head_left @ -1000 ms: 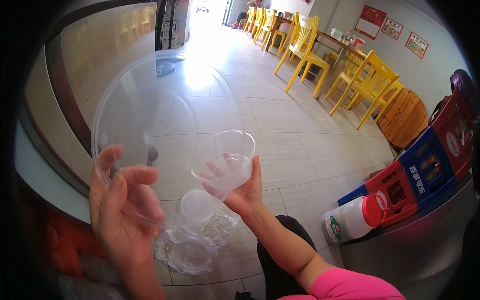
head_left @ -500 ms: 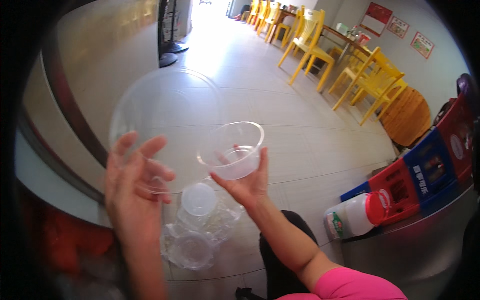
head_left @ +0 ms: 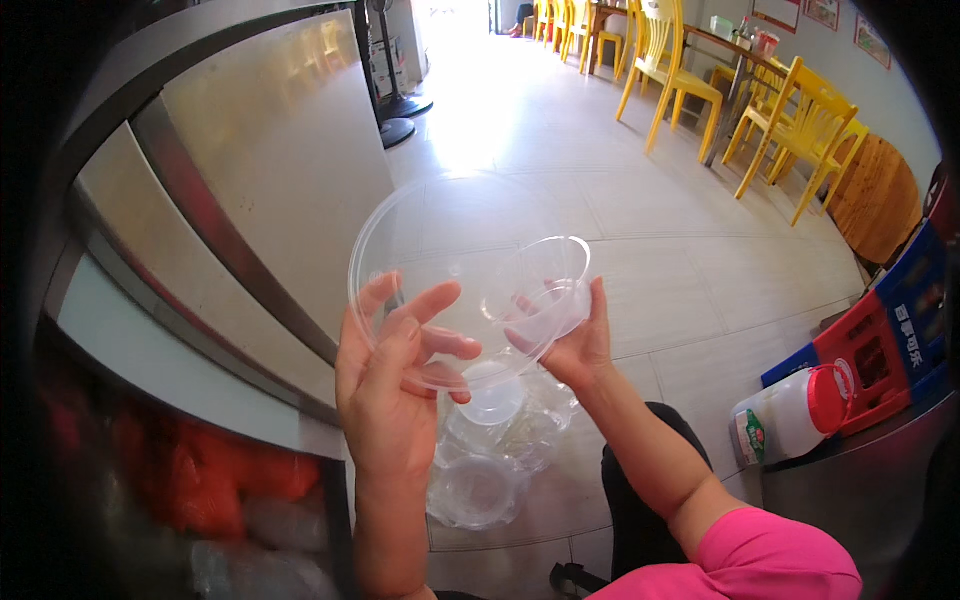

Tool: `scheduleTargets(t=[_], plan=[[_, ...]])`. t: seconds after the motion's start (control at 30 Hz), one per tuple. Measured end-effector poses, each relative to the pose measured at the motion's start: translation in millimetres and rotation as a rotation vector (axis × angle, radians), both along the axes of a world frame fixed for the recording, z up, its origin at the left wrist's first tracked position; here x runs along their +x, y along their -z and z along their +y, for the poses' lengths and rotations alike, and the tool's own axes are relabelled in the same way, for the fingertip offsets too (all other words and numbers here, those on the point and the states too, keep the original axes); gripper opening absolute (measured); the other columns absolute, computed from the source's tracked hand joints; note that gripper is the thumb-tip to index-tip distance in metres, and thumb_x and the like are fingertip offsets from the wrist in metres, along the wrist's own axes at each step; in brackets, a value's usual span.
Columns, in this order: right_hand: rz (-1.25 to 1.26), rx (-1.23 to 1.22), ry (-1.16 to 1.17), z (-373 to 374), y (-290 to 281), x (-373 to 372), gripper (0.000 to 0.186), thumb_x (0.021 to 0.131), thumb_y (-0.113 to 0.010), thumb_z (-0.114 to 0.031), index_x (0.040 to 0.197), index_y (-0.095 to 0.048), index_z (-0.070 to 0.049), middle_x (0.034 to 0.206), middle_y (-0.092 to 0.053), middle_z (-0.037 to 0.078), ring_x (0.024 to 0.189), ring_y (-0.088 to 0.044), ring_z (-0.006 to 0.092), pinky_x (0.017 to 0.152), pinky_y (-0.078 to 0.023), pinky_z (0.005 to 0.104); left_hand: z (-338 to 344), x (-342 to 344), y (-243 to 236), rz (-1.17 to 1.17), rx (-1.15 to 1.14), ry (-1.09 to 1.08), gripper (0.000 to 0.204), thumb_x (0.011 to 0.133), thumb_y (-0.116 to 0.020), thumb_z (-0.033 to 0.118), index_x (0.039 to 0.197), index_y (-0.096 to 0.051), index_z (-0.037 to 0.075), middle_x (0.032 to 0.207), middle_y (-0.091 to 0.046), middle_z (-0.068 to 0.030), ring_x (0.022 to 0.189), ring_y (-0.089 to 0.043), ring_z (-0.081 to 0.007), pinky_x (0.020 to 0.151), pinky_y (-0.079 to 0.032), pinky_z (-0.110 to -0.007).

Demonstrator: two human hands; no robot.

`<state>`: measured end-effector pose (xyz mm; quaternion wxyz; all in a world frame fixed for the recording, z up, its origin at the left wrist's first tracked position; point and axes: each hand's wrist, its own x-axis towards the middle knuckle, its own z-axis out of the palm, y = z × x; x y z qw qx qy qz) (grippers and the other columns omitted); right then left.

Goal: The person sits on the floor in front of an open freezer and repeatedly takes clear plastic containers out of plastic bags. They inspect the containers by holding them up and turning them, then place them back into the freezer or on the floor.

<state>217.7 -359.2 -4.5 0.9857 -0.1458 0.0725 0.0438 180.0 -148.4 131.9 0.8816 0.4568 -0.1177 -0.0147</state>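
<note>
Clear round lid [head_left: 465, 262]: held above tiled floor [head_left: 680, 300], partly overlapping clear bowl [head_left: 563, 308] in view | Left hand [head_left: 388, 385]: pinching lid's lower-left edge between thumb and fingers | Right hand [head_left: 582, 348]: cupped around tilted bowl | Plastic-wrapped containers [head_left: 478, 490]: on floor below.

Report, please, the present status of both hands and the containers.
Left hand holds clear round lid. Right hand holds clear bowl. Lid partly overlaps bowl in view.

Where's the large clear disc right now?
The large clear disc is near the head view's centre, held in the left hand, its right side visually overlapping the clear bowl in the right hand.
</note>
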Motion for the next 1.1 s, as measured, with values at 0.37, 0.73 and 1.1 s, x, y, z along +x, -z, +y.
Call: scheduleTargets(t=[0.37, 0.73, 1.1], plan=[[-0.031, -0.034, 0.011, -3, -9, -3, 0.082, 0.083, -0.046, -0.077, 0.141, -0.037, -0.020, 0.146, -0.034, 0.021, 0.132, -0.034, 0.0495, 0.104, -0.034, 0.0603, -8, 0, 4, 0.042, 0.021, 0.035, 0.037, 0.093, -0.049, 0.009, 0.128, -0.041, 0.002, 0.115, -0.061, -0.0280, 0.076, -0.070, -0.0249, 0.047, -0.052, -0.030], [-0.049, 0.017, 0.053, -8, -22, -15, 0.082, 0.082, -0.049, -0.076, 0.139, -0.039, -0.018, 0.145, -0.035, 0.023, 0.132, -0.035, 0.0500, 0.103, -0.036, 0.0609, -4, -11, -7, -0.071, -0.041, 0.100, 0.037, 0.094, -0.050, 0.010, 0.128, -0.041, 0.002, 0.112, -0.062, -0.0282, 0.074, -0.069, -0.0250, 0.047, -0.052, -0.029], [0.096, -0.282, 0.051, 3, -10, -21, 0.079, 0.089, -0.047, -0.068, 0.142, -0.033, -0.010, 0.139, -0.038, 0.021, 0.129, -0.040, 0.0386, 0.104, -0.035, 0.0635, 32, -20, 2, -0.249, 0.538, -0.129, 0.030, 0.091, -0.050, 0.005, 0.121, -0.050, 0.001, 0.088, -0.069, -0.0165, 0.061, -0.064, -0.0163, 0.048, -0.047, -0.025]])
